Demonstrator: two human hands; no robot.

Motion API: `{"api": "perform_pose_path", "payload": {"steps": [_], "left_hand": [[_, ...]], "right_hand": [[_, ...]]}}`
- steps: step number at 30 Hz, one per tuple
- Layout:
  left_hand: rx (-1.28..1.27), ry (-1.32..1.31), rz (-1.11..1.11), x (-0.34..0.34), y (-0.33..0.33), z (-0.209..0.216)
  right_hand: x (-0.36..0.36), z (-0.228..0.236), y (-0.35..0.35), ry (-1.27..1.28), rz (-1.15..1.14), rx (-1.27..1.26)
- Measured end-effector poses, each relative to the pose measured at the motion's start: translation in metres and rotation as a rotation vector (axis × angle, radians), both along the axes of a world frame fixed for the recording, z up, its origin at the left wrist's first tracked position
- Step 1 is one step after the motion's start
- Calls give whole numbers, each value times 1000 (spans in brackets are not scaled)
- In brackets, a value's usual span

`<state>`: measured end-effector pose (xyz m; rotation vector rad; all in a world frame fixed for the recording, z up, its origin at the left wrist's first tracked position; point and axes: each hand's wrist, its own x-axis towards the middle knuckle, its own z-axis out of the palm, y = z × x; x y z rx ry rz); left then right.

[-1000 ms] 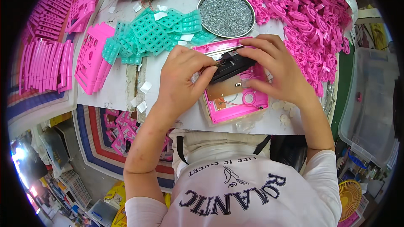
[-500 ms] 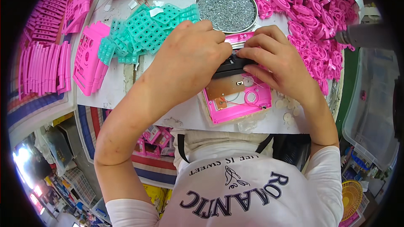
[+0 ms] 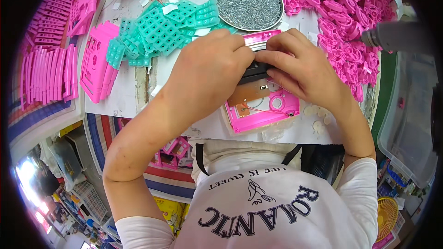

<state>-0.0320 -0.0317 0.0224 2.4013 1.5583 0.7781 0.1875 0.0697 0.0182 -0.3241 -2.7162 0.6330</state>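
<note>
A pink plastic housing (image 3: 258,122) lies before me near the table's front edge. Inside it sit a brown circuit board (image 3: 247,93), thin red wires and a pink ring (image 3: 277,103). A long black plastic part (image 3: 254,72) spans the housing's upper half, beside a silvery strip. My left hand (image 3: 210,67) is closed, fingertips pinching the black part's left portion. From the other side, my right hand (image 3: 304,67) grips the same part with curled thumb and fingers. Both sets of fingertips nearly meet and hide much of it.
A round tin of small screws (image 3: 249,4) stands beyond my hands. Teal rubber keypads (image 3: 154,30) are heaped at left, near stacked pink panels (image 3: 99,60). Pink ring-shaped parts (image 3: 341,14) pile up at right, beside a dark cylindrical tool (image 3: 392,37). Small pale discs (image 3: 318,119) lie by the housing.
My right fingers have shifted slightly along the black part, closer to my left hand. Both hands stay on it. The whole view has shifted a little.
</note>
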Motion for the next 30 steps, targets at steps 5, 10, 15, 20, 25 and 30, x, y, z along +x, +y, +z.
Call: {"api": "perform_pose_path", "payload": {"steps": [5, 10, 15, 20, 25, 30], "left_hand": [[35, -72, 42, 5, -30, -10], [95, -14, 92, 15, -48, -14], [108, 74, 139, 23, -59, -14], [26, 36, 141, 23, -63, -11], [-247, -479, 235, 14, -47, -15], [-509, -505, 282, 9, -19, -2]], "right_hand": [[-3, -1, -5, 29, 41, 0], [-1, -1, -14, -3, 40, 127], [5, 3, -19, -73, 29, 180], [1, 20, -25, -203, 26, 189], [-1, 27, -22, -241, 56, 229], [-3, 27, -21, -223, 76, 323]]}}
